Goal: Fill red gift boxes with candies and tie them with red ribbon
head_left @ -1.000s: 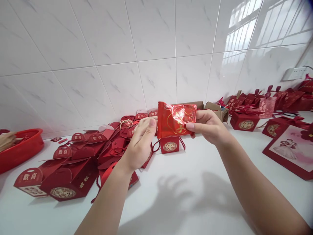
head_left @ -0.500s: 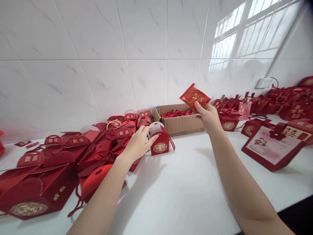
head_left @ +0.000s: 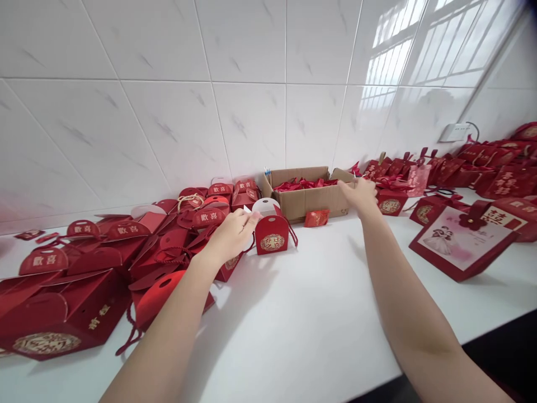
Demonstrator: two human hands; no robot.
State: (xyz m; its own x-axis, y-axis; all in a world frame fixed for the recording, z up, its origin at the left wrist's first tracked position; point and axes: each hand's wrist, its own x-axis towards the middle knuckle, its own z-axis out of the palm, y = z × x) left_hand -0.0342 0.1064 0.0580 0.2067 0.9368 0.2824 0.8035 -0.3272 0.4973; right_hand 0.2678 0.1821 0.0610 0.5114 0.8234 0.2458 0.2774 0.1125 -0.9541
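Observation:
My left hand (head_left: 232, 230) pinches a side flap of a small red gift box (head_left: 272, 236), which stands upright with its pale-lined top flaps raised and a red cord at its side. Gold print decorates the box's front. My right hand (head_left: 359, 195) is beside the right end of an open cardboard box (head_left: 300, 204), its thumb apart from partly hidden fingers, with nothing visible in its grasp. Against the front of that carton rests a shiny red packet (head_left: 316, 218). Red ribbons (head_left: 304, 184) fill the carton.
Several closed red gift boxes (head_left: 155, 246) crowd the left of the white table (head_left: 302, 313). A red bag with a couple picture (head_left: 464, 240) stands at right, before many red bags (head_left: 503, 168). Behind runs a tiled wall (head_left: 247, 123) with a socket (head_left: 455, 132).
My right hand has let go of the red packet, now in front of the carton, and has moved slightly. My left fingers have closed on the gift box's flap. The view has shifted a little.

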